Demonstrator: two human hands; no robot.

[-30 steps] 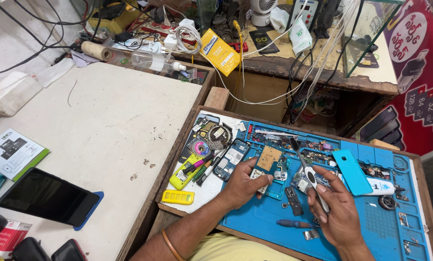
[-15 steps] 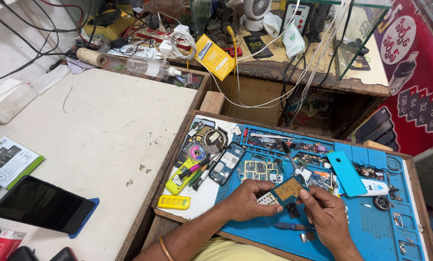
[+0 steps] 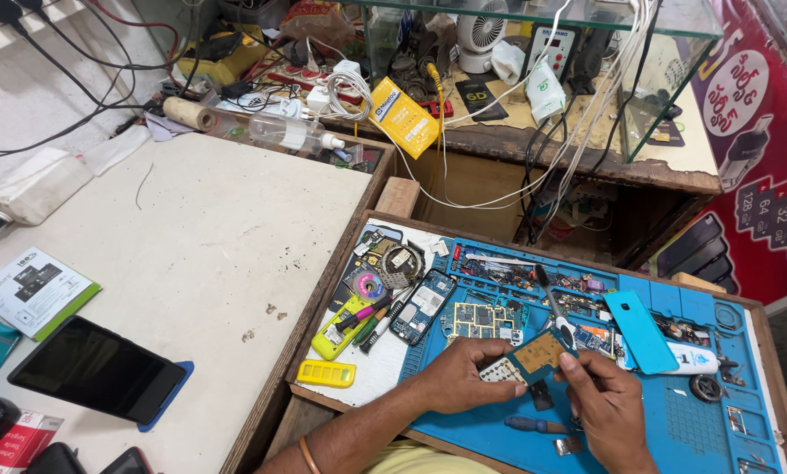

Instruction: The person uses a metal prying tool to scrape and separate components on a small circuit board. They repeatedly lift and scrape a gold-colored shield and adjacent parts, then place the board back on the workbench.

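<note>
Left hand [image 3: 463, 377] fingers [image 3: 499, 386] clenched on small phone board [image 3: 525, 360], lifted just above blue mat [image 3: 674, 430]. Right hand [image 3: 608, 408] fingers gripped thin tool [image 3: 553, 303], tip now at board's upper corner. A second earlier board lay further up mat, right hand on silver part instead; since then both hands closed in on board, tool brought in. Work looked moved from sorting to probing board. Blue phone cover [image 3: 639, 332] just right; dark tablet [image 3: 95, 369] well apart on white bench [image 3: 218, 228].

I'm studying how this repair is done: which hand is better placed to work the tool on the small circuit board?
Right. The right hand grips the slim tool with its tip at the circuit board; the left hand holds that board.
</note>
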